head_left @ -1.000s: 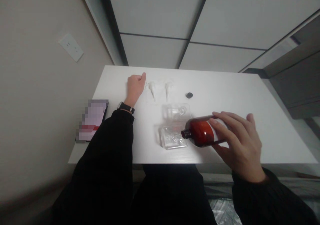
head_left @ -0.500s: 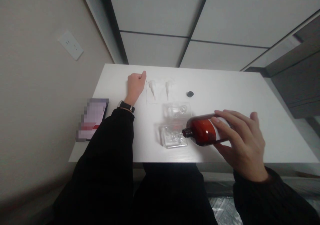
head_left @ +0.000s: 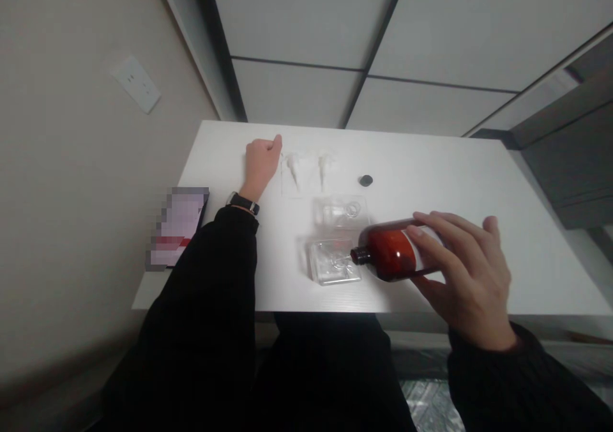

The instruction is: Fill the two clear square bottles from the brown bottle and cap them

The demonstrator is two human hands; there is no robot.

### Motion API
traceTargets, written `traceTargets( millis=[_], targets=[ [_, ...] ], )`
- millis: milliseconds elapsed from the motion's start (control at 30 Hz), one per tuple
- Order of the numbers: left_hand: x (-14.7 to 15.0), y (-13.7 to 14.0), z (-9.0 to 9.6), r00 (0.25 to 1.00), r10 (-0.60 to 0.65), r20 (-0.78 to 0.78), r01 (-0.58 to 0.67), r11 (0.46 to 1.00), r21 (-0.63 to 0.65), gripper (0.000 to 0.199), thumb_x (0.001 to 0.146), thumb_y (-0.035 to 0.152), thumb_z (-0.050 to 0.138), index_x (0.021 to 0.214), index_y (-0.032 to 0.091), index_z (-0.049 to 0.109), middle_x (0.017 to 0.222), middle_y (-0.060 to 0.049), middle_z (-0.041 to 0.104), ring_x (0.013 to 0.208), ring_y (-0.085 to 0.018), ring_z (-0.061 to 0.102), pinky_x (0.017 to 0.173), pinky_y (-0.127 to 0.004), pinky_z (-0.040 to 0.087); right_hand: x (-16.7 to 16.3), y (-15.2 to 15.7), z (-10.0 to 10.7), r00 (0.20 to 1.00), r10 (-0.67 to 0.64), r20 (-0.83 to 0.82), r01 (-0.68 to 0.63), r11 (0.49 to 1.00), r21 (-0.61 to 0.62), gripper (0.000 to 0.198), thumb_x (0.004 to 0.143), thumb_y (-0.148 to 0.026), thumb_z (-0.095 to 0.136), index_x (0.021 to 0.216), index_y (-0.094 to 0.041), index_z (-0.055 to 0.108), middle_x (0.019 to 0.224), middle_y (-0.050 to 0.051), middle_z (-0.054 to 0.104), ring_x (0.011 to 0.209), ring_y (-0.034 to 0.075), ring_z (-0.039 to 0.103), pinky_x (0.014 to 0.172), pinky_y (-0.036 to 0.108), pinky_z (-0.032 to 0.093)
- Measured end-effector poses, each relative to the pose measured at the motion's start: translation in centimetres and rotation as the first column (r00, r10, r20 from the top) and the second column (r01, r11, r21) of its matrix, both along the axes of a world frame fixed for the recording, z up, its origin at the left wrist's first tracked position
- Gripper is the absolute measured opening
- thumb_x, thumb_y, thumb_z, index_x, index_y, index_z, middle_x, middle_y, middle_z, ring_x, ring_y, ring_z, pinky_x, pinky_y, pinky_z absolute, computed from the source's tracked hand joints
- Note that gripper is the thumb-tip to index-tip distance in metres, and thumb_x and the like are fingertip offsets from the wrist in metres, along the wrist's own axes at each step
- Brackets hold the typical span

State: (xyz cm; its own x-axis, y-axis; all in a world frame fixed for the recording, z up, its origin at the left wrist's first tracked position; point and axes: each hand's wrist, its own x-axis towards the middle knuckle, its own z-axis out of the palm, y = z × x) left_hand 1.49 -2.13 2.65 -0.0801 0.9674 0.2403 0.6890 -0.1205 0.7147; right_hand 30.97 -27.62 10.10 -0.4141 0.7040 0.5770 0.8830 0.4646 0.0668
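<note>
My right hand (head_left: 467,272) is wrapped around a brown glass bottle (head_left: 390,251) with a pale label. The bottle is tipped almost flat, its uncapped mouth pointing left over a clear plastic tray (head_left: 318,277). Clear liquid seems to run from the mouth, but I cannot make it out surely. Behind that tray lies a second clear plastic tray (head_left: 335,218) with a round shape in it. My left hand (head_left: 261,163) rests closed on the table, thumb on top, beside two white tapered pieces (head_left: 294,173) on a clear sheet.
A small dark cap (head_left: 366,180) lies on the white table (head_left: 445,170) behind the bottle. At the table's left edge is a phone (head_left: 179,227), near my left sleeve. A wall with a socket (head_left: 136,85) rises on the left, and pale panels stand behind the table.
The whole view has shifted very slightly. Both hands and the tipped bottle hold almost the same place over the table.
</note>
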Motion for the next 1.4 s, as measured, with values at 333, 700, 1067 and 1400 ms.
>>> traceTargets(
  millis=[333,700,1067,1400],
  targets=[
    [0.1,-0.15,0.35,1.0,0.003,-0.008,-0.003,1.0,-0.015,0.058,0.107,0.038,0.048,0.059,0.023,0.019,0.059,0.003,0.018,0.059,-0.014,0.025,0.062,-0.036,0.021,-0.38,-0.01,0.18,1.0,-0.002,-0.018,0.002,1.0,0.0,0.086,0.087,-0.002,0.078,0.161,-0.031,0.046,0.135,0.017,0.074,0.123,0.039,0.071,0.115,0.07,0.044],
    [0.05,-0.16,0.23,1.0,0.001,-0.011,-0.001,1.0,-0.011,0.056,0.106,0.04,0.047,0.06,0.023,0.02,0.059,0.002,0.018,0.06,-0.013,0.025,0.062,-0.035,0.021,-0.26,0.14,0.17,1.0,0.005,0.001,-0.005,1.0,0.006,0.08,0.087,-0.003,0.078,0.156,-0.029,0.05,0.134,0.018,0.075,0.122,0.039,0.072,0.115,0.07,0.044],
    [-0.01,0.07,0.04,1.0,-0.001,-0.006,0.001,1.0,-0.005,0.055,0.105,0.041,0.047,0.06,0.023,0.021,0.06,0.002,0.018,0.06,-0.015,0.026,0.063,-0.037,0.02,-0.25,0.15,0.18,1.0,0.015,0.007,-0.015,1.0,0.013,0.077,0.086,0.0,0.076,0.154,-0.026,0.052,0.133,0.02,0.075,0.121,0.04,0.072,0.114,0.07,0.045],
    [0.06,-0.05,0.12,1.0,-0.011,0.016,0.011,1.0,0.012,0.06,0.108,0.035,0.049,0.058,0.023,0.017,0.059,0.003,0.018,0.058,-0.014,0.024,0.063,-0.036,0.019,-0.16,0.18,0.31,1.0,-0.001,0.008,0.001,1.0,0.025,0.074,0.086,-0.002,0.079,0.151,-0.026,0.054,0.132,0.019,0.076,0.12,0.04,0.073,0.113,0.072,0.046]
  ],
)
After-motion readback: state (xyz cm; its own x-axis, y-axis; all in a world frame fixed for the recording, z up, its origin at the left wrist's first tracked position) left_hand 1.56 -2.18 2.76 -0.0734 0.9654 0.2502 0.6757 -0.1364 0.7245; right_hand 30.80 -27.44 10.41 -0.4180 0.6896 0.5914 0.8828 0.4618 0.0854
